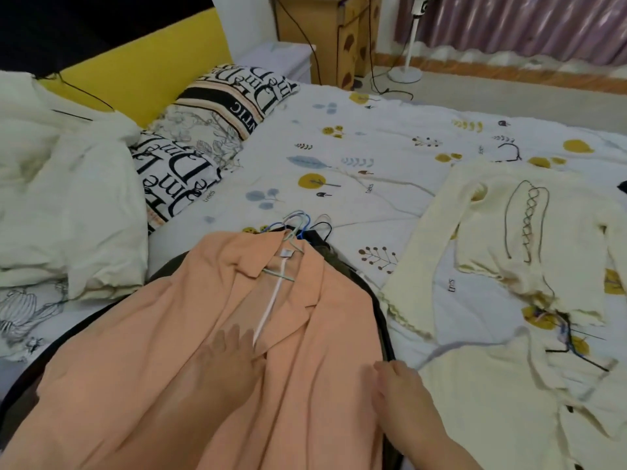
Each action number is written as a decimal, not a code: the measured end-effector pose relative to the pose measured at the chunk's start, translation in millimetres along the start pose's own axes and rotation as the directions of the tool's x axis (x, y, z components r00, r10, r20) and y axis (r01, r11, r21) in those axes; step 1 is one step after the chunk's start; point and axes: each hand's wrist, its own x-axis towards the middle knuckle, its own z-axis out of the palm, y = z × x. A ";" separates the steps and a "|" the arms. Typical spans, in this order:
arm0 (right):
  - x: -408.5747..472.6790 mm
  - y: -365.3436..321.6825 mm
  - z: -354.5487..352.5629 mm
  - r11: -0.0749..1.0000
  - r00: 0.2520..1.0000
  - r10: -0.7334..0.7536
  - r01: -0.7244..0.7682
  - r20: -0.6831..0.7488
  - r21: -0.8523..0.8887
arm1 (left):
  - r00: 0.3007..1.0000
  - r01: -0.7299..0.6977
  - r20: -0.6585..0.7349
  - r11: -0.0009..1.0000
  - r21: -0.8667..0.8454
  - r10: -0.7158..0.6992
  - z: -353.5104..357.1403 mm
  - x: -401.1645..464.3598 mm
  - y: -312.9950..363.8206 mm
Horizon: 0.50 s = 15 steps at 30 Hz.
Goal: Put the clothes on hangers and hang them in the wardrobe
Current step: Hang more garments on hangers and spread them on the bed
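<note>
An orange blazer (163, 351) lies face up on the bed on a pale green wire hanger (288, 252), on top of dark clothes (342, 266) with more hanger hooks (305, 222) at the collar end. My left hand (227, 354) rests flat with straight fingers on the blazer's left lapel. My right hand (400, 385) touches the blazer's right edge, fingers lightly bent; what they hold is unclear. To the right lie a cream laced top (529, 232) and a cream buttoned garment (509, 401), with a black hanger (576, 351) between them.
The bed has a white patterned sheet (356, 157). A white duvet (57, 198) is bunched at the left beside lettered pillows (210, 123). Beyond the bed stand a wooden cabinet (325, 28), a fan stand (405, 72) and curtains (526, 22).
</note>
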 end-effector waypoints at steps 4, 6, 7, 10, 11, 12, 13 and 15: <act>53.7 -32.7 14.1 1.000 0.973 -0.013 0.006 -0.230 -0.028 | 0.995 -0.034 0.091 0.999 -0.010 0.035 22.2 43.5 -34.4; 82.7 -46.9 14.2 0.998 0.958 -0.004 -0.015 -0.288 -0.064 | 0.988 -0.059 0.143 0.998 -0.015 0.061 36.3 57.0 -47.6; 96.8 -52.6 14.7 0.998 0.948 -0.007 -0.014 -0.318 -0.062 | 0.985 -0.070 0.154 0.997 -0.030 0.074 44.5 61.9 -52.3; 141.0 -64.1 19.4 0.994 0.965 0.049 -0.073 -0.257 -0.083 | 0.979 -0.104 0.165 0.990 -0.097 0.119 63.3 72.3 -59.6; 155.9 -66.8 21.4 0.989 0.970 0.076 -0.102 -0.232 -0.104 | 0.976 -0.116 0.170 0.987 -0.112 0.134 67.8 75.4 -61.3; 169.1 -71.2 21.2 0.985 0.973 0.112 -0.136 -0.202 -0.110 | 0.974 -0.124 0.173 0.985 -0.119 0.144 70.4 77.3 -63.4; 179.7 -75.3 22.0 0.978 0.975 0.161 -0.178 -0.154 -0.107 | 0.973 -0.134 0.173 0.983 -0.122 0.154 72.6 79.1 -65.2; 192.9 -83.7 17.5 0.959 0.962 0.261 -0.268 -0.081 -0.090 | 0.971 -0.156 0.161 0.977 -0.143 0.178 74.4 81.2 -67.0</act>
